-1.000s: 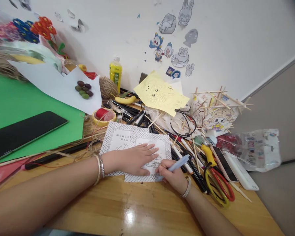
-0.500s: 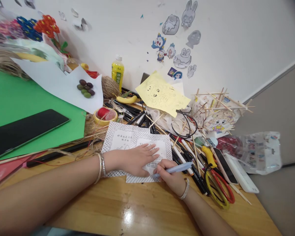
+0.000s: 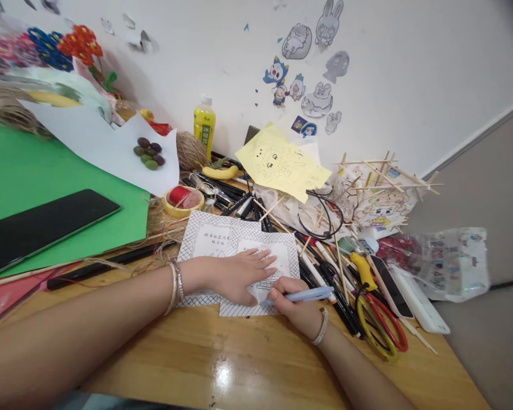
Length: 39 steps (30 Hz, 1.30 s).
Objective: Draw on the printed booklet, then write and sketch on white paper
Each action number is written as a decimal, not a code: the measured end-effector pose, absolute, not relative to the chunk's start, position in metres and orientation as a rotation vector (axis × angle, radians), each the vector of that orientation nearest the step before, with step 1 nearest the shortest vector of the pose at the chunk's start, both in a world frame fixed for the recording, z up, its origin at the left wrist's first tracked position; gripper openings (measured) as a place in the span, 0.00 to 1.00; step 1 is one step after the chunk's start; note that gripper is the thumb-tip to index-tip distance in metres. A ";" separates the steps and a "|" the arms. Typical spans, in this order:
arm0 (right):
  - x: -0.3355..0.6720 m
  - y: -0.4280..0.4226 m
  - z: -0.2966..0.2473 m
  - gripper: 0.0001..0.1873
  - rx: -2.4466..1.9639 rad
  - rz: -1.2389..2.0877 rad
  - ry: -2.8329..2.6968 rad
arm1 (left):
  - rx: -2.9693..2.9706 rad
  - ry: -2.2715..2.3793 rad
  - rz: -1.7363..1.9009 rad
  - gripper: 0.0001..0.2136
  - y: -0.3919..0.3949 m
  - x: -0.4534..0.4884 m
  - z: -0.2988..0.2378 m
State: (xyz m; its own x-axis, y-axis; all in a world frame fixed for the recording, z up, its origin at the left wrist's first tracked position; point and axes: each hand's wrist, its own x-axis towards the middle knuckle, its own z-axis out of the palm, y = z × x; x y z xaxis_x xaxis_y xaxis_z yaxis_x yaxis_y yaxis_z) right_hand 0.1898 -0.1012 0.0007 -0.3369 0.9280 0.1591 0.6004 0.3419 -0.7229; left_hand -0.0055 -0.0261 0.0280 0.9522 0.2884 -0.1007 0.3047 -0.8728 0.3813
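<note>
On the counter [image 3: 175,353], near side, center: two bare hands at a patterned card, one flat, one gripping a pen.

Left hand [image 3: 235,279] lies palm down, fingers spread, across the right card [image 3: 285,259], which overlaps the left card [image 3: 214,230]; both bear cross-hatched borders and line drawings. Right hand [image 3: 297,304], just beside it, is closed on a light blue pen [image 3: 310,294], held tilted, its tip at the lower part of the right card; contact of tip with paper cannot be confirmed. To the right lie loose markers [image 3: 344,316] and red-and-yellow-handled scissors [image 3: 378,330]. Beyond the cards, a yellow sheet [image 3: 282,162] rests on the clutter. Far left, a dark phone [image 3: 51,228] lies on green paper [image 3: 128,219].
</note>
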 end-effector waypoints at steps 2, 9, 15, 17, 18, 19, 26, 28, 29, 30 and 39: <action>0.190 -0.101 0.000 0.20 -1.323 0.786 -2.019 | 2.698 0.433 -0.056 0.36 -0.026 -0.006 0.029; 0.190 -0.101 -0.001 0.20 -1.332 0.798 -1.984 | 2.693 0.425 -0.026 0.36 -0.026 -0.007 0.027; 0.188 -0.101 0.001 0.18 -1.311 0.875 -1.920 | 2.692 0.423 -0.028 0.36 -0.026 -0.007 0.027; 0.188 -0.101 0.002 0.16 -1.323 0.876 -1.911 | 2.692 0.426 -0.025 0.36 -0.026 -0.007 0.027; 0.188 -0.101 0.002 0.16 -1.326 0.871 -1.912 | 2.691 0.427 -0.023 0.36 -0.026 -0.007 0.027; 0.188 -0.101 0.002 0.16 -1.323 0.871 -1.916 | 2.690 0.429 -0.019 0.36 -0.026 -0.007 0.027; 0.189 -0.101 0.001 0.18 -1.325 0.947 -1.838 | 2.691 0.419 -0.007 0.36 -0.025 -0.007 0.025; 0.190 -0.101 0.001 0.17 -1.339 0.992 -1.775 | 2.692 0.421 -0.010 0.37 -0.025 -0.007 0.025; 0.190 -0.101 0.002 0.17 -1.342 1.029 -1.731 | 2.693 0.424 -0.009 0.37 -0.025 -0.006 0.024; 0.191 -0.102 0.003 0.17 -1.343 1.070 -1.683 | 2.694 0.432 -0.008 0.37 -0.025 -0.006 0.023; 0.188 -0.104 0.005 0.16 -1.299 0.976 -1.765 | 2.689 0.509 -0.015 0.37 -0.033 -0.002 0.018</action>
State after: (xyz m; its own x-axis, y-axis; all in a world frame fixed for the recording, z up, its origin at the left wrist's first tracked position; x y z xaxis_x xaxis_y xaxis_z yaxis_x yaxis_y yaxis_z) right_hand 0.1881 -0.1042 0.0050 -0.2276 0.9670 0.1146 0.4171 0.2031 -0.8859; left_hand -0.0024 -0.0331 0.0181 0.9335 0.3489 -0.0833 0.3530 -0.8528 0.3847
